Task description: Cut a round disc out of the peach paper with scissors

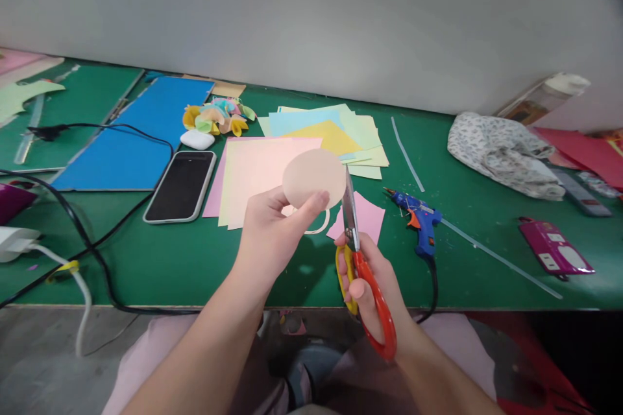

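Observation:
My left hand (272, 227) pinches a round pale peach paper disc (314, 175) between thumb and fingers, above the green table. My right hand (372, 279) has its fingers through the red and yellow handles of the scissors (378, 318). The blades point up beside the right edge of the disc and look closed or nearly so. Below the disc, a thin curved paper strip (318, 225) shows partly. Just behind the scissors lies a torn pink paper piece (367, 215). Square pastel sheets (253, 175) lie behind my left hand.
A phone (181, 187), blue board (139, 130) and paper flowers (219, 115) are at left, with black cables. More coloured sheets (331, 133) lie at the back. At right are a blue glue gun (422, 224), glue sticks, a patterned cloth (499, 152) and a purple power strip (555, 248).

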`<state>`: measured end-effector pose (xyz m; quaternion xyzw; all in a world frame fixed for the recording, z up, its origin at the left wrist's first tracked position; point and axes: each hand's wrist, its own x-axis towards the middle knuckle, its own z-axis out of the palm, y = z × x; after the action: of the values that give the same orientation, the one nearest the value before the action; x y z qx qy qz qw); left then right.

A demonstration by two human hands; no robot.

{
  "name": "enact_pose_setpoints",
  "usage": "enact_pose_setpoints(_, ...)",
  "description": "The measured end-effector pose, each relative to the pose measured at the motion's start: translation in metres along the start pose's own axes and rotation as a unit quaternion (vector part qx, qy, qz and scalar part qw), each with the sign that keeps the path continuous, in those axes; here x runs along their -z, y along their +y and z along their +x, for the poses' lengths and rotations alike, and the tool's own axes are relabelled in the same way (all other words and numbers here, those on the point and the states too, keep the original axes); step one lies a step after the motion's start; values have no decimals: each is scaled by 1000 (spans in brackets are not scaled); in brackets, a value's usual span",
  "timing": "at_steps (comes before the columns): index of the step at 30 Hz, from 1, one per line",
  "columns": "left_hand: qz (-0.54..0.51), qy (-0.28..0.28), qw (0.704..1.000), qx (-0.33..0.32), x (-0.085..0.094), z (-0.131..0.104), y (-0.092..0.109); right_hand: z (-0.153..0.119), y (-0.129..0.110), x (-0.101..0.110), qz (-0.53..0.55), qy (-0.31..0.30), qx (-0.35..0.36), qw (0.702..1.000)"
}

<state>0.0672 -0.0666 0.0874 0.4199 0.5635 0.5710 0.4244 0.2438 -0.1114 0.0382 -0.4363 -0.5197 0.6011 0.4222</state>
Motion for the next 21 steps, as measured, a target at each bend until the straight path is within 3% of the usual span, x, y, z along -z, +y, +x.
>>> enact_pose_setpoints(21,11,45,999,-16,1,1,10,-2,-8,-2,4,-3,-28,1000)
